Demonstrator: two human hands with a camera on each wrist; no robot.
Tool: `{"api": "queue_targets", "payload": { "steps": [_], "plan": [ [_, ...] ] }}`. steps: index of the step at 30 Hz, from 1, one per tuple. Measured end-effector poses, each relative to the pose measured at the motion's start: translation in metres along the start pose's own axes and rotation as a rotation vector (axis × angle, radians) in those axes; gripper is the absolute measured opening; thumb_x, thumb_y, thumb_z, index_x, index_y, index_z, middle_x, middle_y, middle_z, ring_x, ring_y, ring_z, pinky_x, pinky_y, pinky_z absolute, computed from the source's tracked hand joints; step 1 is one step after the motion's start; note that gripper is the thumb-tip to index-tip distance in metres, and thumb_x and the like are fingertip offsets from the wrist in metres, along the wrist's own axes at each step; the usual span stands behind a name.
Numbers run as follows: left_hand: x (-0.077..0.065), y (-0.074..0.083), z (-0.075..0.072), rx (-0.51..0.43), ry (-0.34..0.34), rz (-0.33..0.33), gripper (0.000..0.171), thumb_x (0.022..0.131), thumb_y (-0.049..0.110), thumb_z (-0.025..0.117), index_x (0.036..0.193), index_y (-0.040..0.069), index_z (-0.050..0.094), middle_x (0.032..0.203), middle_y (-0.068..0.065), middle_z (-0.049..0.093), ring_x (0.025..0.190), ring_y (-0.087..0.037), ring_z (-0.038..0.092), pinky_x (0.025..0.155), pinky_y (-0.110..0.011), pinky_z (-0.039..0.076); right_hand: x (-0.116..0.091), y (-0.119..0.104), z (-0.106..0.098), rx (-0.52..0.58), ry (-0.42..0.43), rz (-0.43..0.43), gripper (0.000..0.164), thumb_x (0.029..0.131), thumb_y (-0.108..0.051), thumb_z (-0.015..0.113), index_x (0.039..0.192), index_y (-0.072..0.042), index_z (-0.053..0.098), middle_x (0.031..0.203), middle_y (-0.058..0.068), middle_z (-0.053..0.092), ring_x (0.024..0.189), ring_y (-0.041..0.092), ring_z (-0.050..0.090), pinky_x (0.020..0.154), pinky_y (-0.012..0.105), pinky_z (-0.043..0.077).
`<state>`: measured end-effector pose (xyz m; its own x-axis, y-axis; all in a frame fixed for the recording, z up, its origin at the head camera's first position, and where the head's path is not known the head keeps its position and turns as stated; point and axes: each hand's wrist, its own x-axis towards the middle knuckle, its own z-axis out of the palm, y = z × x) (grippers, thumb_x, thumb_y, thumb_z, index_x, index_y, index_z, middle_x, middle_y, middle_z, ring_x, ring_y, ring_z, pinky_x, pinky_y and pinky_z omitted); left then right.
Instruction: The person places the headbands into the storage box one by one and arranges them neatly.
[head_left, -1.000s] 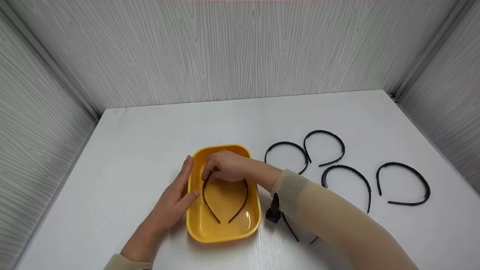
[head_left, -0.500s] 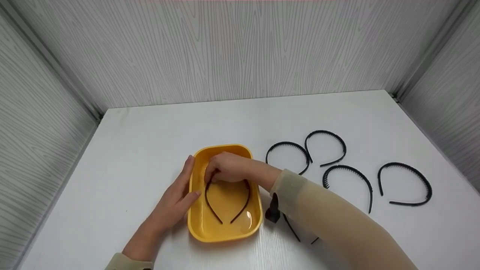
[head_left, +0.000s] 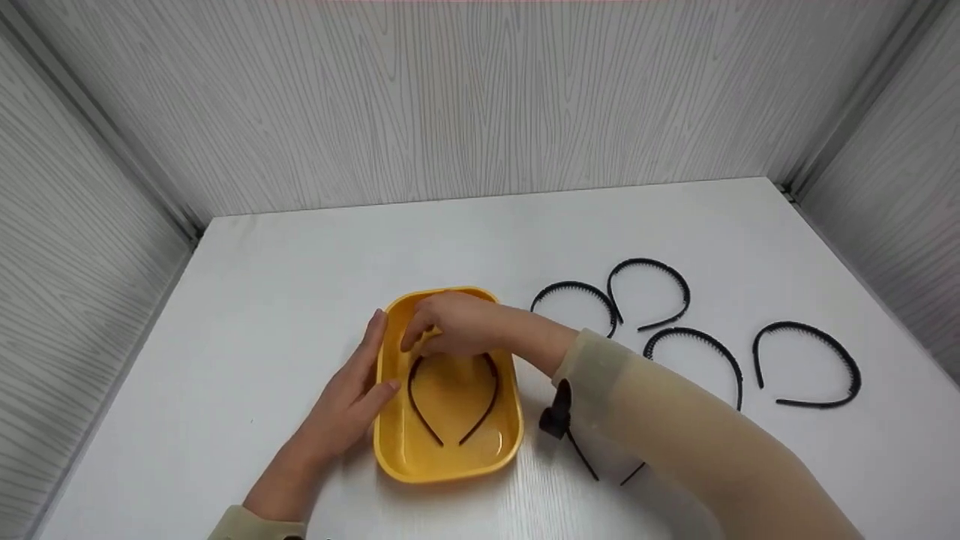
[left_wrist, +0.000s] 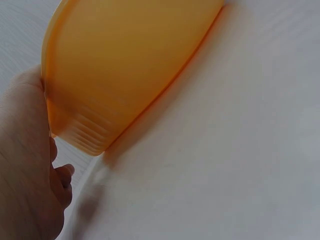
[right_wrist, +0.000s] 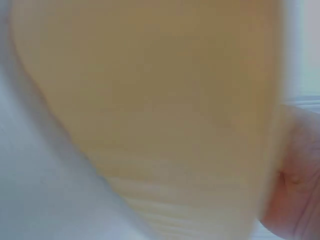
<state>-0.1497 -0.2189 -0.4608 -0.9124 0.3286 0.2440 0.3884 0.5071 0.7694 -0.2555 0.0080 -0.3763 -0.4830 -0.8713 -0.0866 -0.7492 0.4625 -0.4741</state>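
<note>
A yellow plastic container (head_left: 450, 477) stands on the white table, with one black toothed headband (head_left: 426, 426) lying flat inside, ends toward the person. My left hand (head_left: 349, 401) grips the container's left side, thumb over the rim and fingers along the outer wall; the left wrist view shows that hand (left_wrist: 25, 160) at the wall. Over the container's far part hovers my right hand (head_left: 454, 322), fingers and thumb parted with nothing seen between them. It hides the headband's curved top. The right wrist view is blurred, mostly container wall (right_wrist: 160, 110), with part of the hand (right_wrist: 297, 185) at right.
Several more black headbands lie on the table to the right, among them a far one (head_left: 649, 262) and the rightmost one (head_left: 855, 375). The right sleeve (head_left: 660, 405) covers part of another headband (head_left: 585, 459). Wood-grained panels (head_left: 480, 105) enclose the back and sides.
My right hand has let go of the headband in the container and lifted slightly, its fingers parting. The headband stays put. My left hand keeps its hold on the container.
</note>
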Motion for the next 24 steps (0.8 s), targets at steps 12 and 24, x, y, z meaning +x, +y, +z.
{"api": "queue_targets", "payload": {
  "steps": [12, 24],
  "plan": [
    [-0.004, -0.002, -0.002, -0.018, 0.023, 0.009, 0.083, 0.106, 0.021, 0.06, 0.173, 0.022, 0.01, 0.178, 0.004, 0.012, 0.162, -0.015, 0.013, 0.126, -0.018, 0.008, -0.061, 0.007, -0.068, 0.059, 0.149, -0.06, 0.024, 0.102, -0.011, 0.071, 0.125, -0.014, 0.08, 0.121, -0.002, 0.075, 0.11, 0.016, 0.067, 0.099, 0.036, 0.056],
    [-0.007, -0.001, -0.004, 0.011, 0.031, 0.022, 0.083, 0.105, 0.021, 0.06, 0.173, 0.019, 0.011, 0.178, 0.002, 0.013, 0.162, -0.015, 0.013, 0.126, -0.019, 0.008, -0.163, 0.052, -0.119, 0.093, 0.341, 0.107, 0.022, 0.1, -0.015, 0.076, 0.12, -0.021, 0.082, 0.119, -0.008, 0.075, 0.114, 0.02, 0.067, 0.093, 0.039, 0.056]
  ]
}}
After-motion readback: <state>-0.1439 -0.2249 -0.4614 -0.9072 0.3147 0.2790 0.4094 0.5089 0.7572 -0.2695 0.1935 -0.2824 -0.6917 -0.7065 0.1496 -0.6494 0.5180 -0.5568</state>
